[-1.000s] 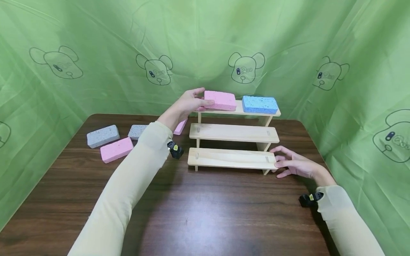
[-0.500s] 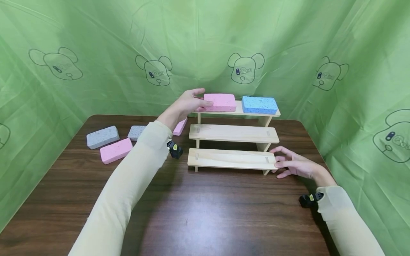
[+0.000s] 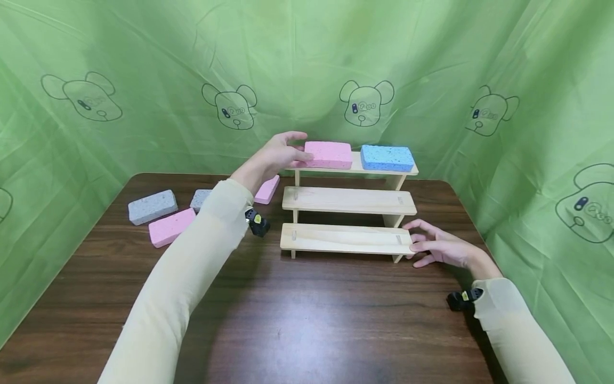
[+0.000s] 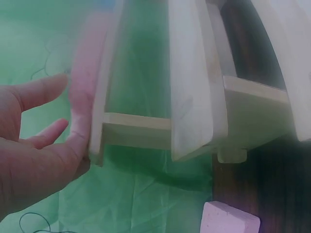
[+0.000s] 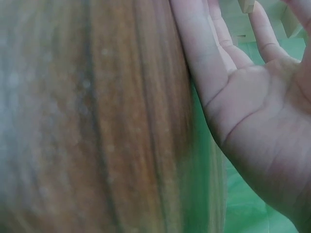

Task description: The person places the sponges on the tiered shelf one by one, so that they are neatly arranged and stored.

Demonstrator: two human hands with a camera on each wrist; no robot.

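Observation:
A pink sponge lies flat on the top tier of a three-tier wooden stand, left of a blue sponge. My left hand is at the pink sponge's left end, thumb tip in front of it. In the left wrist view, its fingers are spread; one digit touches the sponge end while the upper fingertip stands slightly apart. My right hand touches the right end of the lowest tier with relaxed, spread fingers. The right wrist view shows mostly the palm.
On the dark wood table, left of the stand, lie a grey sponge, a pink one, another grey one partly behind my left sleeve, and a pink one. A green curtain hangs behind.
The pink sponge on the top tier has gone from slightly tilted to flat. My left thumb has slid a little left along it. My right hand has stayed at the lowest tier.

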